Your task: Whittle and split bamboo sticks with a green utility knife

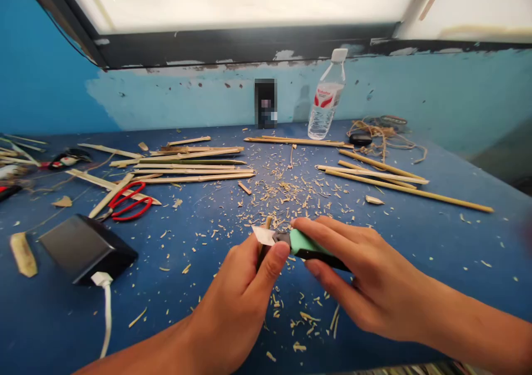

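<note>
My left hand [236,303] is closed around a thin bamboo stick [268,221], whose tip shows above the fingers; most of it is hidden. A utility knife with a green and black handle [310,247] is held in my right hand [369,275], fingers wrapped along it. Its pale blade [263,235] points left and lies across the stick. The left thumb presses near the base of the blade. Pale shavings [286,189] are scattered on the blue table [187,319] around and beyond both hands.
Bamboo strips [195,170] and red-handled scissors [131,200] lie at the left. Nearer is a black box [89,247] with a white cable [107,314]. Longer sticks [411,189] rest at the right. A water bottle [327,98] and tangled twine [384,137] are at the back.
</note>
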`<act>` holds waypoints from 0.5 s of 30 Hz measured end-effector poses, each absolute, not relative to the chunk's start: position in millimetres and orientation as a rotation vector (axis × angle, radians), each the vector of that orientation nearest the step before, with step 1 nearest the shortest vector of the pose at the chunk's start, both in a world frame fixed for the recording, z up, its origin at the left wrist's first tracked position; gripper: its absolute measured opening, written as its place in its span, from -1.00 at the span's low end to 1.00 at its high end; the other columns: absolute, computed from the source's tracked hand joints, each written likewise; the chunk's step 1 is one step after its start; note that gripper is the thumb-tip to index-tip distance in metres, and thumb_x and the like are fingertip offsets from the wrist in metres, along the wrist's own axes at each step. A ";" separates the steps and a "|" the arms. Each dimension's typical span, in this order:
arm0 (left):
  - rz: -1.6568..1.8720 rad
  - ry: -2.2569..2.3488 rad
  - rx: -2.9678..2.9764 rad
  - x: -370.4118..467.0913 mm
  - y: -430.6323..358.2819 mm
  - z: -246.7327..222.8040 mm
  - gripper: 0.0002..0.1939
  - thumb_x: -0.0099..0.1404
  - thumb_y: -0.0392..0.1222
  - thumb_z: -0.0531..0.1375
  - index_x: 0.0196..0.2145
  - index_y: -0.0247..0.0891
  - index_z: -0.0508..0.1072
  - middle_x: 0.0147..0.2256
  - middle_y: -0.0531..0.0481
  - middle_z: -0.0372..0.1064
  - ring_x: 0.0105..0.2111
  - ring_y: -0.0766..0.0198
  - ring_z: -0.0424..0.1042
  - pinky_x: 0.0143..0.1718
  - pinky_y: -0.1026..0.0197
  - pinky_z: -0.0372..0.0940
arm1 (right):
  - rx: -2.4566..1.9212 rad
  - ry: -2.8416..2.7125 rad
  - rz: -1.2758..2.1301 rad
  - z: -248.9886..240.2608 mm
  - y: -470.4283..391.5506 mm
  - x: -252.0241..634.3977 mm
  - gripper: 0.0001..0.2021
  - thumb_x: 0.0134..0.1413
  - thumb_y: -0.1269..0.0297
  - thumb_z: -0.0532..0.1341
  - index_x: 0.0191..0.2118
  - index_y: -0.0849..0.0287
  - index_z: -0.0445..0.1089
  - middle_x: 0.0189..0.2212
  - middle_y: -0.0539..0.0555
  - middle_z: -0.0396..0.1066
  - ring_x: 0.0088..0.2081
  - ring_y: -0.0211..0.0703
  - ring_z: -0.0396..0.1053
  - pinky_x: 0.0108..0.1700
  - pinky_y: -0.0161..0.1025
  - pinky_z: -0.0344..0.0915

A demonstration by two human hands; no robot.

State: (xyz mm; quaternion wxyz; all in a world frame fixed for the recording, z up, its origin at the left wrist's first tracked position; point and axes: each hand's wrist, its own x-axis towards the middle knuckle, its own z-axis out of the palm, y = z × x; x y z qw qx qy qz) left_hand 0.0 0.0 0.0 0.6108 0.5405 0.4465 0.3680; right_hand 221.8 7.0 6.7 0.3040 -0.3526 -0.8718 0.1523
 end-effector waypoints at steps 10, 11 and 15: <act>0.815 1.145 1.311 2.8 -7.1 -6.4 -0.47 0.45 0.30 0.15 -0.46 -0.17 0.25 -0.59 0.18 -0.01 -0.62 0.38 -0.07 -0.66 0.32 -0.07 | -0.998 -2.320 0.344 13.9 -4.3 222.1 -0.67 0.46 0.23 0.08 0.24 0.11 0.26 -0.25 0.13 0.48 -0.35 -0.04 0.45 -0.43 -0.09 0.40; 0.804 1.148 1.302 3.1 -6.6 -6.8 -0.46 0.44 0.31 0.15 -0.46 -0.17 0.24 -0.59 0.19 -0.03 -0.63 0.39 -0.08 -0.67 0.32 -0.09 | -1.009 -2.327 0.325 13.0 -4.5 221.7 -0.66 0.46 0.23 0.08 0.25 0.12 0.26 -0.25 0.13 0.48 -0.35 -0.03 0.45 -0.43 -0.08 0.40; 0.760 1.168 1.234 4.0 -4.6 -7.9 -0.41 0.41 0.37 0.14 -0.48 -0.16 0.16 -0.60 0.23 -0.11 -0.65 0.42 -0.15 -0.69 0.34 -0.12 | -1.062 -2.339 0.223 8.7 -5.2 218.9 -0.63 0.46 0.26 0.07 0.27 0.22 0.27 -0.22 0.16 0.48 -0.34 -0.01 0.47 -0.43 -0.05 0.43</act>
